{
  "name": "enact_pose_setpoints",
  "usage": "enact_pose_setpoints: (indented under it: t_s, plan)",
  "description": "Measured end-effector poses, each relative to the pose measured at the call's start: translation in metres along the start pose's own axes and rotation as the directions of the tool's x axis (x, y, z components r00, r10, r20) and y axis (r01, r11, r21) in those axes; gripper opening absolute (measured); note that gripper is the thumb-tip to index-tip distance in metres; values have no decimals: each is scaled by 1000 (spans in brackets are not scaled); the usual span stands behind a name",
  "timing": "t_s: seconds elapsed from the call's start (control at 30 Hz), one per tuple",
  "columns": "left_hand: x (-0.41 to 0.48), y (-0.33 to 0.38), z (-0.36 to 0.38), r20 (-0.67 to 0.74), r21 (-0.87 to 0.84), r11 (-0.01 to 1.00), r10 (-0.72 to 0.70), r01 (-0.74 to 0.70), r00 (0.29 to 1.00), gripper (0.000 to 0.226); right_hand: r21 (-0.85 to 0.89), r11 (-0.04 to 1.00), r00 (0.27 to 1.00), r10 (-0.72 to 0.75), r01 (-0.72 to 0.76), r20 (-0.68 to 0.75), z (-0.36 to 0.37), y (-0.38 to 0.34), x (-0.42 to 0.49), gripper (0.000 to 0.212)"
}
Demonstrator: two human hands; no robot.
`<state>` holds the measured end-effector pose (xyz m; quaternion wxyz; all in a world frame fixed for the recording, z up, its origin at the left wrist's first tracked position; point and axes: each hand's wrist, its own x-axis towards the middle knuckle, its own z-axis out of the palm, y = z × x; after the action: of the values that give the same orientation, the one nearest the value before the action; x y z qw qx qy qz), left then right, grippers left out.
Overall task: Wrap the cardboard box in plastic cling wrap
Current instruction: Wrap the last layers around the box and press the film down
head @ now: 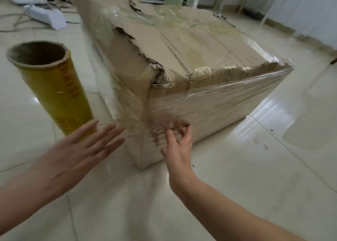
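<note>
Box point(182, 45) on floor, sides under film point(209, 95); roll point(54, 84) upright left of box, left hand point(73, 153) flat, empty, at roll's base; right hand point(179, 149) half-curled at box front, grip unclear; white foam point(47, 15) behind-left of box.

Only one camera here, worn on the person's head, wide-angle, tipped forward and down toward the floor point(255, 195). It sits close over the near corner of the cardboard box point(182, 45), with the left hand point(73, 153) and right hand point(179, 151) low in view.
</note>
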<state>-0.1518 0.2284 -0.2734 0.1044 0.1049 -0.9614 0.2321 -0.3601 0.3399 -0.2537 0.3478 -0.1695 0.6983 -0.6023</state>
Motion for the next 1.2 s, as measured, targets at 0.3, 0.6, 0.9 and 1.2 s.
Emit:
enact_pose_setpoints:
  t_s: [0.3,0.6,0.9,1.2]
  plan:
    - [53,60,-52,368,-861,-22,-717,509,592,59,212,977,974,26,23,-226,-28,-55,23,46]
    - [96,61,-47,418,-908,-393,-831,144,368,25,240,961,988,-111,134,-109,30,-20,-24,38]
    - [103,35,-27,454,-889,-444,-829,109,327,14,46,992,989,-120,116,90,34,-4,-51,29]
    - [80,20,-40,544,-838,-448,-716,310,436,14,21,847,682,-443,532,581,23,-81,-86,13]
